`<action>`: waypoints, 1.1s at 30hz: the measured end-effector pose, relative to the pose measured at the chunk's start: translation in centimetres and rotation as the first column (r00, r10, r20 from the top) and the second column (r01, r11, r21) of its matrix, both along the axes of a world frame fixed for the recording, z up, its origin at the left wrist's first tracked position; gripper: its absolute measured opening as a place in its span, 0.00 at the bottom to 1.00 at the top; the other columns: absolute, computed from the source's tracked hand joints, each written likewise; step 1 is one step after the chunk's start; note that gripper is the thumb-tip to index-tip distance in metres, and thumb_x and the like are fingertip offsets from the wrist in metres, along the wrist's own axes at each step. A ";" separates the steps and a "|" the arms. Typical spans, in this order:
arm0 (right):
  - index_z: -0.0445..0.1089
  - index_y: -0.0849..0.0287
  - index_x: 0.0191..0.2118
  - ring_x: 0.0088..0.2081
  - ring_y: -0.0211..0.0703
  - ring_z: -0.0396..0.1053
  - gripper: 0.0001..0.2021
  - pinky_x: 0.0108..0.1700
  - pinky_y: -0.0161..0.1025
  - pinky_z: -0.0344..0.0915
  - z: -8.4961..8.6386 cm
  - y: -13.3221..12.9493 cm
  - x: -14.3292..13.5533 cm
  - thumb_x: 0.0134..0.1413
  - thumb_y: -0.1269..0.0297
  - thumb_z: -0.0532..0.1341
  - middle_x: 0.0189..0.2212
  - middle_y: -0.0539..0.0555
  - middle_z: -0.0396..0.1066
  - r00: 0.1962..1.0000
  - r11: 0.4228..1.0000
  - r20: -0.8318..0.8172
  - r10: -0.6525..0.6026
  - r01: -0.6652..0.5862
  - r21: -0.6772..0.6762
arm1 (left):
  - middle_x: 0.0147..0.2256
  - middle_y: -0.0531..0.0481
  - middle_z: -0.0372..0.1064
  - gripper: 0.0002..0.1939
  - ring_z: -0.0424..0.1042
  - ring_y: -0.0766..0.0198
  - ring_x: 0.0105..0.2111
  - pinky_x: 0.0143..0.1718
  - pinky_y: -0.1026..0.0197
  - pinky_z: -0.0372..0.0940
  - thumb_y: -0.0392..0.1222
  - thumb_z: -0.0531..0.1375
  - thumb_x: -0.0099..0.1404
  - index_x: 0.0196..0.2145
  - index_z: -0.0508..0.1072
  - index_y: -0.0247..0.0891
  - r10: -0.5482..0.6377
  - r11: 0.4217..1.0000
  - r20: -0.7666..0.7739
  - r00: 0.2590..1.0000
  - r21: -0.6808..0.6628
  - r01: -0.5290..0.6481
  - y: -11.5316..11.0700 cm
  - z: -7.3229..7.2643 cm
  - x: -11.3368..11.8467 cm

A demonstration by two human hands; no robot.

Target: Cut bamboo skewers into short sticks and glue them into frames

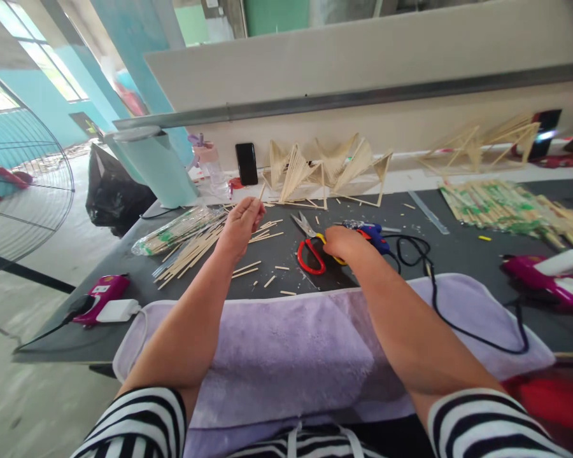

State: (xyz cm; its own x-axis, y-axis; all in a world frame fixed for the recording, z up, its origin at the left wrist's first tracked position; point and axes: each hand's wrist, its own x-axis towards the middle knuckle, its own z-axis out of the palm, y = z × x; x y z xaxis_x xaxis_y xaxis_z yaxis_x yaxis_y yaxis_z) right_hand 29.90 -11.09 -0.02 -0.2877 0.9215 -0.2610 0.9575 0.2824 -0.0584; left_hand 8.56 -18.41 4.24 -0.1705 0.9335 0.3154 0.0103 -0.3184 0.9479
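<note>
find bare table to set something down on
Bare dark tabletop lies between the black cable and far-right magenta block, apart from a yellow scrap; a smaller patch, between the left magenta block and loose sticks. Crowded: around the scissors by the right hand, and the back edge, with its stick frames.

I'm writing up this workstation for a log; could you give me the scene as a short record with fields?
Left hand: pinching a thin stick
Right hand: at a yellow handle by the scissors; exact grip hidden
Scissors: blades apart, a red loop showing
Surface: dark tabletop
Loose sticks: heaped around the left hand
Behind: stick structures, upright phone
Front edge: lavender cloth
</note>
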 end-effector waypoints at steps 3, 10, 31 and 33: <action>0.75 0.65 0.41 0.44 0.56 0.71 0.15 0.42 0.44 0.66 -0.6 0.5 -0.2 0.45 0.68 0.61 0.42 0.68 0.73 0.998 0.998 -0.060 -0.011 0.014 0.060 | 0.19 0.57 0.52 0.15 0.51 0.75 0.18 0.16 0.71 0.45 0.52 0.59 0.59 0.27 0.67 0.37 0.012 1.000 -0.017 1.000 0.015 -0.012 0.1 -0.3 0.0; 0.70 0.59 0.39 0.39 0.52 0.70 0.12 0.40 0.42 0.64 -1.2 1.4 -0.2 0.48 0.63 0.58 0.35 0.60 0.73 0.843 0.943 -0.520 -0.138 0.272 0.190 | 0.19 0.57 0.51 0.15 0.49 0.75 0.18 0.17 0.70 0.44 0.53 0.58 0.60 0.27 0.67 0.37 0.008 0.999 -0.049 0.999 0.041 -0.006 0.5 -0.8 -0.5; 0.64 0.58 0.42 0.25 0.36 0.60 0.17 0.30 0.35 0.57 0.5 -2.5 -1.6 0.41 0.69 0.56 0.25 0.47 0.65 0.595 0.907 -0.690 0.412 -0.192 0.376 | 0.19 0.58 0.49 0.15 0.49 0.75 0.19 0.18 0.71 0.44 0.53 0.58 0.60 0.30 0.69 0.36 -0.050 0.998 -0.028 0.998 0.037 0.051 0.5 -0.8 -1.2; 0.65 0.59 0.44 0.27 0.38 0.63 0.18 0.32 0.35 0.59 0.3 -2.4 -1.7 0.43 0.70 0.55 0.28 0.51 0.68 0.625 0.873 -0.623 0.470 -0.221 0.436 | 0.19 0.58 0.49 0.15 0.48 0.75 0.19 0.19 0.71 0.44 0.53 0.58 0.61 0.31 0.69 0.36 -0.041 0.998 -0.031 0.999 0.041 0.043 0.5 -0.9 -1.2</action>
State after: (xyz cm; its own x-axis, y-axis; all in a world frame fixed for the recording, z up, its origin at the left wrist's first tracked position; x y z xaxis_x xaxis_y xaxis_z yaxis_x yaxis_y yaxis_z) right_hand 28.23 -13.46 0.27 -0.5787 0.7041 0.4114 0.4927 0.7039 -0.5117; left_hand 7.33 -17.89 3.36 -0.1212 0.9257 0.3584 0.0247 -0.3581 0.9333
